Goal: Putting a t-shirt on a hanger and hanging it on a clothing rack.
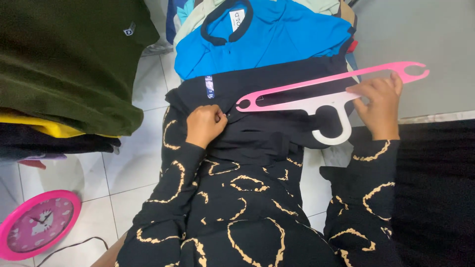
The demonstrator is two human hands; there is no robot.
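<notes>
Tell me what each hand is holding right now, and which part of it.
The right hand grips the pink and white hanger along one arm, near its end. The left hand pinches the black garment at its fabric edge.

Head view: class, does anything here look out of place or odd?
Yes: a pink wall clock lies flat on the tiled floor at lower left, face up, not hung. Otherwise, the right hand holds a pink hanger over a black garment, which the left hand pinches.
</notes>
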